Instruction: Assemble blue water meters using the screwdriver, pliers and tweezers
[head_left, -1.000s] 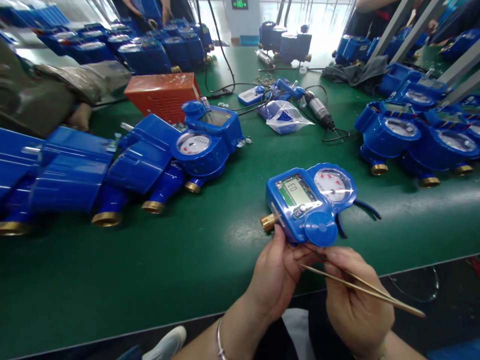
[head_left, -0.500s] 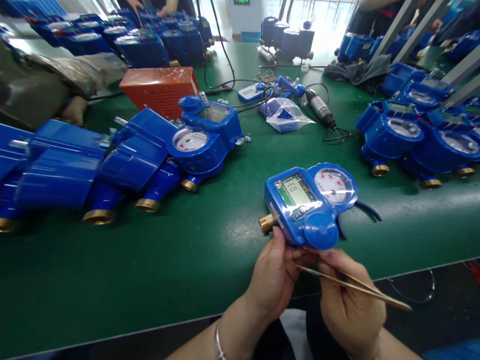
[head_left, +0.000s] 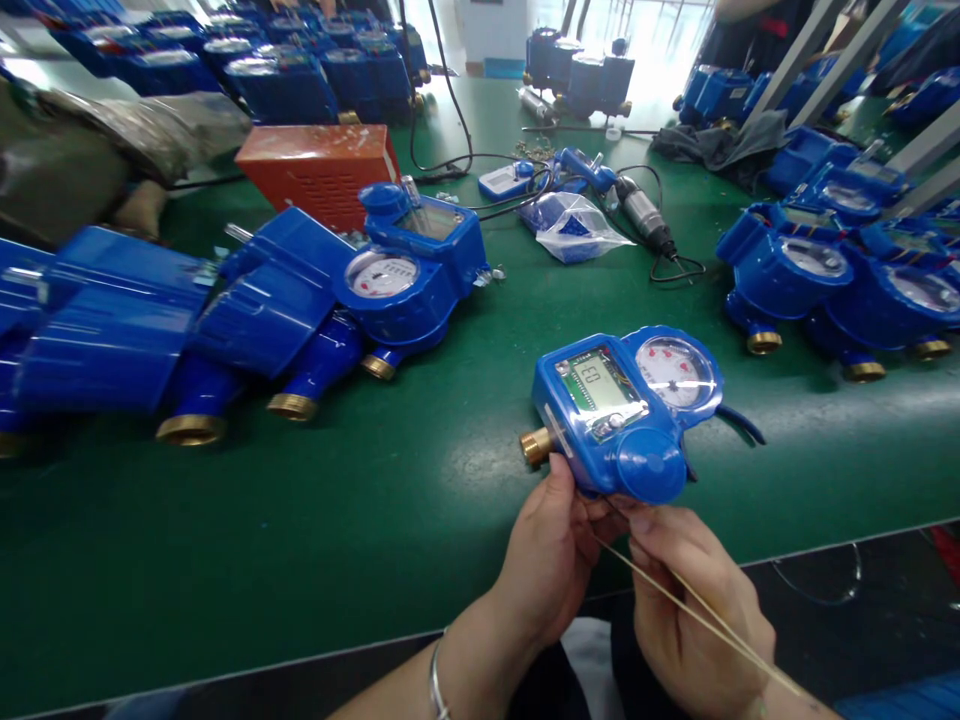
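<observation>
A blue water meter [head_left: 570, 420] lies tilted near the table's front edge, its lit display and round dial facing up. My left hand [head_left: 538, 565] is closed on its near lower side, thumb by the brass pipe end [head_left: 535, 446]; the other fingers are partly hidden below. In my right hand [head_left: 701, 610], closed, is a pair of tweezers [head_left: 739, 646], slanting down to the right. The right fingertips meet the left fingers under the meter's round blue cap [head_left: 651, 464]. What they touch there is hidden. Dark blue cable ends [head_left: 742, 425] stick out behind the dial.
Several blue meters stand in a row at left [head_left: 262, 300], and more at right [head_left: 795, 260]. An orange box [head_left: 322, 170], a plastic bag [head_left: 574, 228] and a corded power tool [head_left: 643, 215] lie farther back on the green table [head_left: 360, 520]. A sleeved arm [head_left: 150, 140] rests at left.
The tweezers have swung so their rear end points lower, and my right hand has turned with them. The meter has shifted slightly right in view. My left hand keeps its hold.
</observation>
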